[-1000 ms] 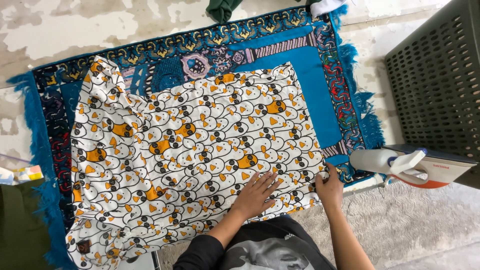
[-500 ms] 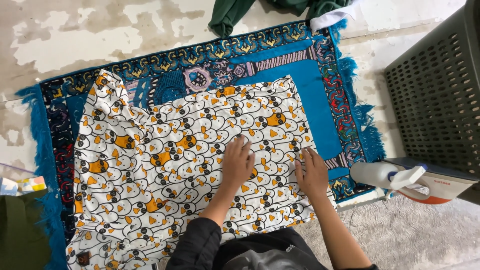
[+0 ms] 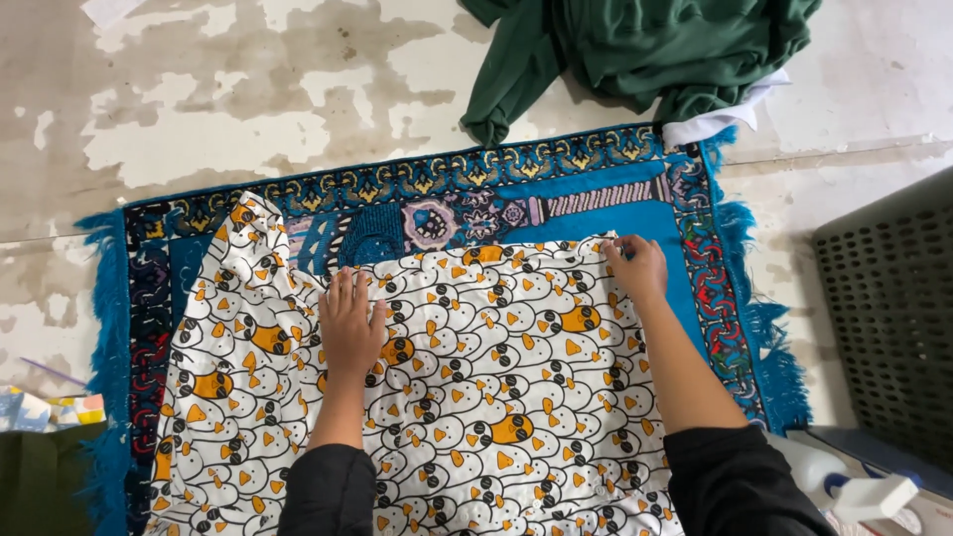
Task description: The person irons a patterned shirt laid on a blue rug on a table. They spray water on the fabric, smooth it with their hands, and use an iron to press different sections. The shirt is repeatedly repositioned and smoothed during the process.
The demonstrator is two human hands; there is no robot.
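Note:
A white cloth printed with orange and black bird faces [image 3: 476, 397] lies spread over a blue patterned rug with fringes [image 3: 635, 199]. My left hand [image 3: 349, 328] rests flat on the cloth, fingers together and pointing away from me, near its far edge. My right hand [image 3: 635, 266] pinches the cloth's far right corner against the rug. Both forearms wear dark sleeves.
A heap of dark green cloth [image 3: 635, 50] with a bit of white fabric lies beyond the rug on the stained floor. A grey perforated basket [image 3: 888, 318] stands at the right. A white spray bottle [image 3: 844, 486] lies near my right elbow. Coloured packets [image 3: 45, 409] sit at the left.
Both hands have slid away from me across the cloth, from its near edge to its far edge. The right hand now grips the far right corner. The view has shifted forward.

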